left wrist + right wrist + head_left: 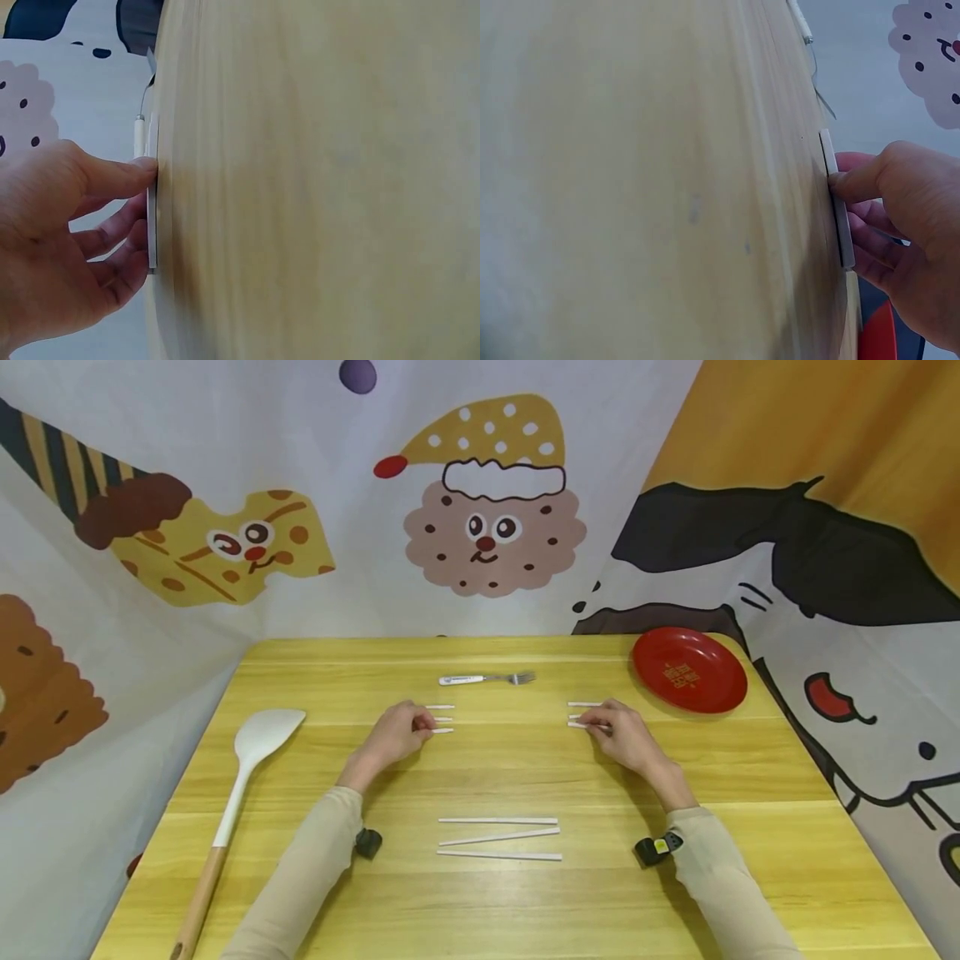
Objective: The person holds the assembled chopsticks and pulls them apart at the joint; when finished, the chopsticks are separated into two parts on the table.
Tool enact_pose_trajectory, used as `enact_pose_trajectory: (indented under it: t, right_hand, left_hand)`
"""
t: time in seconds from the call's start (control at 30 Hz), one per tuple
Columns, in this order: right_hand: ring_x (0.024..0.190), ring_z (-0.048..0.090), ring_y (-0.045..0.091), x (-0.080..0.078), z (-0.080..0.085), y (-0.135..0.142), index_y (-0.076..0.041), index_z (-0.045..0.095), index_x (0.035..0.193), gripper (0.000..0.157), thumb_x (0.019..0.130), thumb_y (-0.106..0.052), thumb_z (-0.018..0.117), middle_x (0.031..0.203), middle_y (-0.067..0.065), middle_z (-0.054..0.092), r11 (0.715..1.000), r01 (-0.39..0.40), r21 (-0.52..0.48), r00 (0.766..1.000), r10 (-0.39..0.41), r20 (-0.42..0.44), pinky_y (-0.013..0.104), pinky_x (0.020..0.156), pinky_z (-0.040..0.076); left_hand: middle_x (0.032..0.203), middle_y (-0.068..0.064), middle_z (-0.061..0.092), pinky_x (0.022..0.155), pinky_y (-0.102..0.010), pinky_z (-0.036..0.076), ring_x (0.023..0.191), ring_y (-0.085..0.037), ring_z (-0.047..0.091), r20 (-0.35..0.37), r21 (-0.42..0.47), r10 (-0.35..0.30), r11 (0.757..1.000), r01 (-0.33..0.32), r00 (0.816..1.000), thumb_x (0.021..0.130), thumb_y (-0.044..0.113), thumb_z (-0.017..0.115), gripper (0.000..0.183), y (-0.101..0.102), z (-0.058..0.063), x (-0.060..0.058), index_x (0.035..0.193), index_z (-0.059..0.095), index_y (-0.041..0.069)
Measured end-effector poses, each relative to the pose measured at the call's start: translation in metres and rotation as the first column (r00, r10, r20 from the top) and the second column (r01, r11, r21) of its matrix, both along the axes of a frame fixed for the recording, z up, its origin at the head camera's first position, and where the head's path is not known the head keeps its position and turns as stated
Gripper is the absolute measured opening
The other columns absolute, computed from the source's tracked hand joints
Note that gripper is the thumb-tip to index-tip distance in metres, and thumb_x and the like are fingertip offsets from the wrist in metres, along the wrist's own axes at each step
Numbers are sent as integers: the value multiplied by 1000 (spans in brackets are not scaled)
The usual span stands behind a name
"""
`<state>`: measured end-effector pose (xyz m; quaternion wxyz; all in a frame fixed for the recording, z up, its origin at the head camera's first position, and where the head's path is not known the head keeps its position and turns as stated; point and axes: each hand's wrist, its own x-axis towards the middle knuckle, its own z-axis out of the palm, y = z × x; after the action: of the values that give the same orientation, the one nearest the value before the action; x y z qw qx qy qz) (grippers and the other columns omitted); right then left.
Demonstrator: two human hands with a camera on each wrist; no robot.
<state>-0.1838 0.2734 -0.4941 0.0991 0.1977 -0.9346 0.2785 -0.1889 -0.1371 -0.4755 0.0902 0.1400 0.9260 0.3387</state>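
My left hand (393, 735) pinches the nearest of three short white sticks (444, 731) lying roughly parallel at centre-left. In the left wrist view, the thumb (135, 172) is on the near face of this stick (152, 225), low along the wood, with the other fingers behind it. Mirroring it at centre-right, my right hand (626, 735) pinches the nearest white stick (576, 725) of another group of three. The right wrist view shows thumb and fingers on opposite sides of that stick (841, 217). Both hands partly cover their groups.
Three longer white chopsticks (498, 855) lie between the forearms. Beyond the hands is a white-handled fork (487, 679). A red plate (690, 670) sits at the back right corner, and a white spatula (258, 735) with a wooden handle along the left side of the table (510, 918).
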Motion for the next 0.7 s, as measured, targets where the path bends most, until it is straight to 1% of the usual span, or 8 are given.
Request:
enact_pose_trajectory:
  t: [0.1, 0.43, 0.7]
  right_hand:
    - [86, 66, 22, 1, 0, -1, -11, 79, 100, 17, 88, 1, 74, 93, 7, 66, 1000, 2, -2, 1000, -2, 1, 42, 76, 59]
    - [86, 65, 20, 3, 0, -1, -12, 79, 108, 21, 90, -2, 74, 97, 7, 65, 1000, -4, 21, 1000, 3, 17, 38, 75, 58]
    - [79, 57, 17, 3, 2, -3, -12, 79, 111, 22, 91, -3, 74, 95, 6, 66, 999, -30, 42, 999, 30, -12, 32, 66, 50]
  left_hand:
    - [99, -6, 62, 83, -35, 52, 91, -20, 58, 12, -1, -1, 1000, 1, 1000, 95, 7, 69, 8, 0, 1, 1, 102, 73, 9]
    - [98, -7, 62, 82, -36, 51, 91, -20, 57, 8, 2, -17, 1000, 17, 1000, 95, 7, 68, 7, 1, 1, 1, 101, 73, 8]
    - [97, -6, 61, 82, -35, 51, 89, -19, 57, -3, -5, -27, 1000, 27, 1000, 95, 8, 69, 7, -2, -1, 2, 101, 72, 9]
